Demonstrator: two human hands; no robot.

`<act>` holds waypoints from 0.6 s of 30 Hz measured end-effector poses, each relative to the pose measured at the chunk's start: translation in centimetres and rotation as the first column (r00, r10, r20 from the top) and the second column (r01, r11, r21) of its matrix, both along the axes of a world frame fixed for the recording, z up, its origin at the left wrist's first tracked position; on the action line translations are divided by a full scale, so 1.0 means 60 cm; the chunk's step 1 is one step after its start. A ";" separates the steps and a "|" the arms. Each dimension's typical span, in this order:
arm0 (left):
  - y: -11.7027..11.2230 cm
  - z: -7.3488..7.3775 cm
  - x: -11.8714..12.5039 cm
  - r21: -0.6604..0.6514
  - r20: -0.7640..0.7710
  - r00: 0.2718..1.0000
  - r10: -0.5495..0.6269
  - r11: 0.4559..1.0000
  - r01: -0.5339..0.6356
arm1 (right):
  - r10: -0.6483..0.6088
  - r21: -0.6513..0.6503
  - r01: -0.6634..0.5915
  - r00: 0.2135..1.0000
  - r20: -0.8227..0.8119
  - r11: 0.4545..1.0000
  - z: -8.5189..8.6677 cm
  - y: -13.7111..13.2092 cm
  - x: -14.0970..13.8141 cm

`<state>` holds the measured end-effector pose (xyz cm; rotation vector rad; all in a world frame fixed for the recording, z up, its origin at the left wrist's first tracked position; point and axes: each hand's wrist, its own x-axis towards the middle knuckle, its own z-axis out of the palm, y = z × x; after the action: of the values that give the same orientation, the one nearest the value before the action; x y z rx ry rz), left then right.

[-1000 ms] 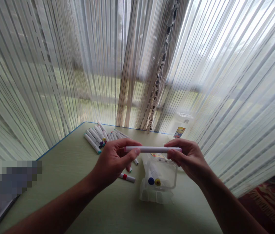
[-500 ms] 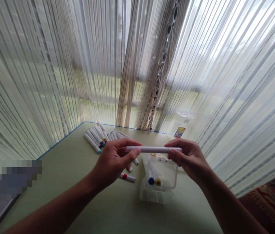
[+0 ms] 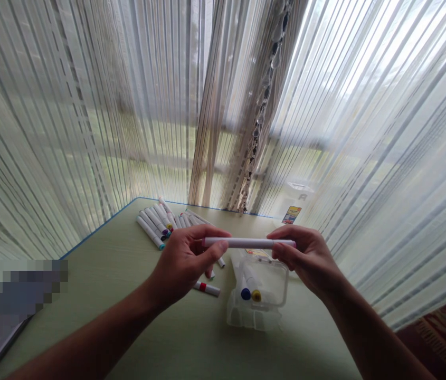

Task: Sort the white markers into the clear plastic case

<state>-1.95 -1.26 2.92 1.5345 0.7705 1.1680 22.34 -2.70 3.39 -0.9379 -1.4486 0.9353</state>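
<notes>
Both hands hold one white marker [image 3: 246,243] level above the pale green table [image 3: 127,274]. My left hand [image 3: 185,261] pinches its left end between thumb and fingers. My right hand [image 3: 307,256] grips its right end, where a pink cap tip shows. Below the marker stands a clear plastic case [image 3: 262,295] with two markers inside, one blue-capped and one yellow-capped. A row of several white markers [image 3: 157,221] lies at the far left of the table. A red-banded marker [image 3: 207,288] lies just under my left hand.
Sheer striped curtains [image 3: 88,121] hang round the table's far edges, with a bead string [image 3: 262,105] in the middle. A small yellow label [image 3: 291,214] shows behind the right curtain. A blurred patch [image 3: 12,290] covers the near left.
</notes>
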 end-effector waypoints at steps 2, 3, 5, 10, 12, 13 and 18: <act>0.000 0.000 0.000 -0.002 0.002 1.000 -0.003 1.000 0.003 | 0.009 -0.001 -0.009 1.000 -0.012 1.000 -0.001 0.000 0.000; -0.001 0.000 0.000 -0.003 0.002 1.000 -0.004 1.000 0.004 | 0.016 -0.002 -0.016 1.000 -0.020 1.000 -0.001 0.000 0.000; -0.002 0.000 -0.001 -0.005 0.001 1.000 -0.006 1.000 0.006 | 0.029 -0.004 -0.029 0.999 -0.043 1.000 -0.001 0.000 0.001; -0.004 0.000 -0.003 0.002 0.034 0.999 -0.004 1.000 0.003 | 0.056 -0.002 -0.056 0.993 -0.104 0.998 -0.002 0.000 0.003; -0.004 0.000 -0.004 0.005 0.046 0.999 -0.003 1.000 0.003 | 0.061 -0.003 -0.061 0.993 -0.100 0.998 -0.003 0.000 0.004; -0.004 0.000 -0.003 0.003 0.046 0.999 -0.001 1.000 0.001 | 0.060 -0.004 -0.060 0.994 -0.091 0.998 -0.003 0.001 0.004; -0.002 -0.001 -0.001 -0.010 0.019 1.000 -0.009 1.000 0.009 | 0.048 -0.010 -0.048 0.998 -0.038 0.999 -0.005 0.003 0.006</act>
<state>-2.00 -1.39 2.87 1.5152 0.7555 1.1690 22.68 -2.52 3.12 -0.8925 -1.4404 0.9926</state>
